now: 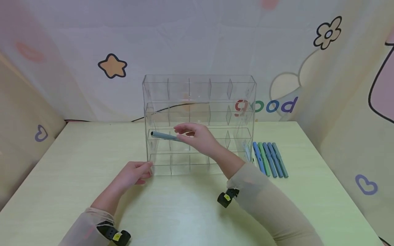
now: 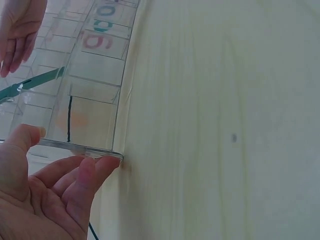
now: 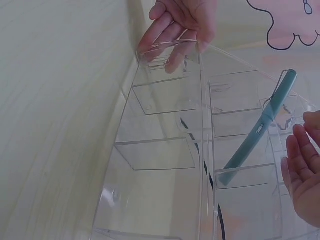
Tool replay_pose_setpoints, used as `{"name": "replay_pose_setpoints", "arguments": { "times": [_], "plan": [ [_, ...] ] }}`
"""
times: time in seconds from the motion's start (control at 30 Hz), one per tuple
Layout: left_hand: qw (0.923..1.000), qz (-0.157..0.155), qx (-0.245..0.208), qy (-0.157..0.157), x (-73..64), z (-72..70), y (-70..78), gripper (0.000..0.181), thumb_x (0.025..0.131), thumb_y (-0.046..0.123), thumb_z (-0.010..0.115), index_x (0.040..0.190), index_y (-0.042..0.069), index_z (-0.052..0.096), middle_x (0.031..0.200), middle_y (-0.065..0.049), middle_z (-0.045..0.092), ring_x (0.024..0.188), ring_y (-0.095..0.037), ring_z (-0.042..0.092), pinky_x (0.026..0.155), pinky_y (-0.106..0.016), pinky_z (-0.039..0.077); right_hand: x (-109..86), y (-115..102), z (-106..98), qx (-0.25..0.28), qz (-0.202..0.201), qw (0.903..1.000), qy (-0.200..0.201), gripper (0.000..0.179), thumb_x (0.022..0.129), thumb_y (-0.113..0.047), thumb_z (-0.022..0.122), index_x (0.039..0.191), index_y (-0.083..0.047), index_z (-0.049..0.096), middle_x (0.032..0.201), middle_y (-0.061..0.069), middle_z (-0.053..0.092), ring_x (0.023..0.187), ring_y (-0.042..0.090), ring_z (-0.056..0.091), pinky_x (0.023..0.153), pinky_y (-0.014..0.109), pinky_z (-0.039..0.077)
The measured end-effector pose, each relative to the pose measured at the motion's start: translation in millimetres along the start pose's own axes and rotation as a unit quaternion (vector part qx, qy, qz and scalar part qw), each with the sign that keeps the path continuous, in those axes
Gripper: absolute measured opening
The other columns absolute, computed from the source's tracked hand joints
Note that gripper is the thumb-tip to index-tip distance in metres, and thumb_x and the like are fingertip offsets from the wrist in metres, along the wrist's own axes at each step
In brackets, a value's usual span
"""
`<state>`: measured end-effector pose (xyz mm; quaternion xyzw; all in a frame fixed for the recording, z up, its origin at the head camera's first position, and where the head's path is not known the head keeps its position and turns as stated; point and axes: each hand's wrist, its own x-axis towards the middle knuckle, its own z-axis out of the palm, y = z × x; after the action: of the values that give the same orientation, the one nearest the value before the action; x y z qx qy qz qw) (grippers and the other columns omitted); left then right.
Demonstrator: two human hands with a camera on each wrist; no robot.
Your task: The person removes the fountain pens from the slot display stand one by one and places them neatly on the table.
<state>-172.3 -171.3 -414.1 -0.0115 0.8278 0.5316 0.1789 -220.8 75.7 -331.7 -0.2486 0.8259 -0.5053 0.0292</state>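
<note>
A clear acrylic display rack (image 1: pixel 199 164) with tiers of small compartments stands upright on the table. My left hand (image 1: pixel 135 173) grips its lower left corner, thumb on one side of the panel and fingers on the other, as the left wrist view (image 2: pixel 65 195) shows. A teal capped pen (image 1: pixel 163 135) with a wire clip lies slanted across the left part of the third tier down. In the right wrist view, the same pen (image 3: pixel 260 127) leans over a divider. My right hand (image 1: pixel 200 136) hovers beside it with loosely bent fingers, apart from the pen.
Right of the rack, several blue, green and teal pens (image 1: pixel 272 160) lie side by side on the pale table (image 1: pixel 184 212). Behind the table hangs a printed cloth (image 1: pixel 197 41), and more cloth closes off both sides.
</note>
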Motion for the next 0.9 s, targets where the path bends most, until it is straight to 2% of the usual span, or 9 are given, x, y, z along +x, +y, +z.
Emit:
{"name": "replay_pose_setpoints", "arguments": {
  "times": [0.2, 0.37, 0.63, 0.9],
  "plan": [
    [1.0, -0.002, 0.002, -0.001, -0.6, -0.6, 0.8, 0.051, 0.096, 0.032, 0.048, 0.126, -0.01, 0.052, 0.12, -0.026, 0.057, 0.106, -0.032, 0.06, 0.076, -0.035, 0.054, 11.5, -2, 6, -0.035, -0.003, 0.9993, -0.013, 0.032, 0.089, -0.014, 0.064, 0.12, -0.008, 0.062, 0.113, 0.003, 0.065, 0.102, 0.012, 0.058, 0.088, 0.025, 0.046],
    [1.0, -0.003, 0.002, -0.001, -0.1, -0.4, 0.9, 0.051, 0.097, 0.032, 0.048, 0.125, -0.009, 0.052, 0.121, -0.026, 0.057, 0.106, -0.032, 0.06, 0.076, -0.035, 0.054, 19.8, -1, 12, -0.054, 0.011, 0.9981, -0.028, 0.034, 0.089, -0.016, 0.064, 0.122, -0.01, 0.061, 0.116, 0.002, 0.064, 0.105, 0.011, 0.057, 0.09, 0.025, 0.044],
    [0.9999, 0.003, 0.008, -0.011, 0.2, -1.9, 1.4, 0.055, 0.096, 0.037, 0.048, 0.125, -0.009, 0.053, 0.119, -0.025, 0.058, 0.103, -0.029, 0.062, 0.075, -0.034, 0.054, 19.5, -5, 18, -0.092, 0.033, 0.9943, -0.042, 0.033, 0.088, -0.017, 0.065, 0.121, -0.012, 0.062, 0.116, -0.001, 0.063, 0.107, 0.011, 0.056, 0.099, 0.032, 0.039],
    [1.0, -0.004, 0.005, -0.006, -0.4, -0.4, 1.6, 0.051, 0.097, 0.033, 0.047, 0.127, -0.009, 0.051, 0.123, -0.026, 0.055, 0.108, -0.033, 0.058, 0.077, -0.035, 0.054, 19.0, -3, 21, -0.13, 0.023, 0.9902, -0.046, 0.029, 0.088, -0.016, 0.066, 0.116, -0.014, 0.065, 0.107, -0.004, 0.065, 0.102, 0.009, 0.057, 0.095, 0.035, 0.042]
  ]
}}
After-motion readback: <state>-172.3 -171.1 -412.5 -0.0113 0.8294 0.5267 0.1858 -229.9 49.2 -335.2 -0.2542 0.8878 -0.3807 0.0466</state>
